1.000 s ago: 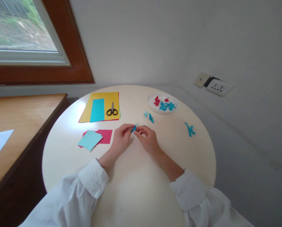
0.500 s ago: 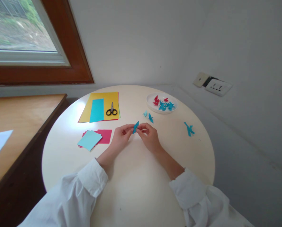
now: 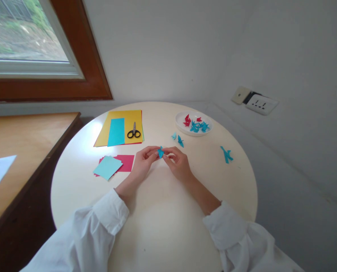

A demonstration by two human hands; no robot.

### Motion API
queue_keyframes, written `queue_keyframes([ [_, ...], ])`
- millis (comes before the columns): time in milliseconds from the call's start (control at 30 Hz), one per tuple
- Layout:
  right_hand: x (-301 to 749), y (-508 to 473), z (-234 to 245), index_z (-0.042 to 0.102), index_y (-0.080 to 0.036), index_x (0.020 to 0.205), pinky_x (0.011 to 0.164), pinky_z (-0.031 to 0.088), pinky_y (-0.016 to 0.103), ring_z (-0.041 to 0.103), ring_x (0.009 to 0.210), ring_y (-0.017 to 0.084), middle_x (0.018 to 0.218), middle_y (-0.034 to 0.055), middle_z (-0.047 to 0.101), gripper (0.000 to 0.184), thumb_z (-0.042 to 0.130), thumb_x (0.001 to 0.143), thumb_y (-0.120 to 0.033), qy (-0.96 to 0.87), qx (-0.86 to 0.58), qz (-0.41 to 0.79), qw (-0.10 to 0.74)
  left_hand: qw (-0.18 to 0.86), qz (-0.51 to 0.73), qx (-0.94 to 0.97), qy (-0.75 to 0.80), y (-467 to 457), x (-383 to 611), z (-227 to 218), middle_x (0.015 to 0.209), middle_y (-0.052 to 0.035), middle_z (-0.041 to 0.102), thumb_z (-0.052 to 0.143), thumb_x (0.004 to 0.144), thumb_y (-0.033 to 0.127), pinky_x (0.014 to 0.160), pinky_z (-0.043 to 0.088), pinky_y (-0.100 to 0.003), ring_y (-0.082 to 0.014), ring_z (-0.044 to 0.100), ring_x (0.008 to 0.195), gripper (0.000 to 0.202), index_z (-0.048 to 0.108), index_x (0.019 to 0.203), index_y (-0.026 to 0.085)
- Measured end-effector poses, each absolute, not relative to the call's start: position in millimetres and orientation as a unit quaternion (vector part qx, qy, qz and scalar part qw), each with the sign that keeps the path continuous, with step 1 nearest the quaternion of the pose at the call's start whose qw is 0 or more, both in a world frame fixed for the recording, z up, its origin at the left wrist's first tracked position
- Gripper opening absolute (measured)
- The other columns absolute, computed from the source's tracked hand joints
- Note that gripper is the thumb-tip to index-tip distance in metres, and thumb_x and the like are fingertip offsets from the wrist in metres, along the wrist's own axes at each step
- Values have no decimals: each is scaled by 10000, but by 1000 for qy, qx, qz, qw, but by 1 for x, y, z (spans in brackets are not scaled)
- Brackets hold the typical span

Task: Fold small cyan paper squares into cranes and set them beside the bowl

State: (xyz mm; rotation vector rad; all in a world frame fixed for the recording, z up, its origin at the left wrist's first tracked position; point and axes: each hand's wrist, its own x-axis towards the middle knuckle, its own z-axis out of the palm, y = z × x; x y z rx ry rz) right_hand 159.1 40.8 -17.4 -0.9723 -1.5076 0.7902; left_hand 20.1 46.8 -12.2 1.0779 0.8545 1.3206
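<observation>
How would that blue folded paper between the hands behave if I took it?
The blue folded paper is probably very light, being small and just paper. Its pointed corners would likely bend if squeezed. Its angular shape suggests it would hardly roll.

L hand (image 3: pixel 143 158) & R hand (image 3: pixel 178 161) nearly tog., fingers (image 3: pixel 171 150) bent, forearms (image 3: pixel 202 193) angled in.

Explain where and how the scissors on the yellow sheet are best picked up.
Grip the scissors by the black finger loops, probably from the person's side: they lie on the yellow sheet with loops nearest the person and blades pointing away. The left hand seems better placed, though it holds folded blue paper.
</observation>
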Motion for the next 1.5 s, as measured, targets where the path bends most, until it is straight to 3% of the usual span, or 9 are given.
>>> queue_keyframes([
  [700,154,42,-14,634,-195,814,680,479,294,572,764,159,797,35,637,192,632,645,-284,-552,-422,427,578,558,561,476,383,46,20,-11,751,-39,699,702,643,271,778,490,-305,-153,643,743,260,656,865,143],
  [1233,154,43,-13,606,-205,714,639,447,273,521,646,133,644,-26,558,149,569,571,-219,-515,-429,464,579,539,541,513,392,43,21,-11,797,-71,712,715,641,300,753,492,-306,-187,652,774,285,670,870,136],
  [1500,153,45,-16,606,-199,707,617,450,269,537,643,135,656,-11,592,140,603,572,-235,-527,-434,458,569,513,540,527,410,44,22,-13,827,-85,701,698,664,351,758,490,-317,-188,644,785,279,667,839,136],
])
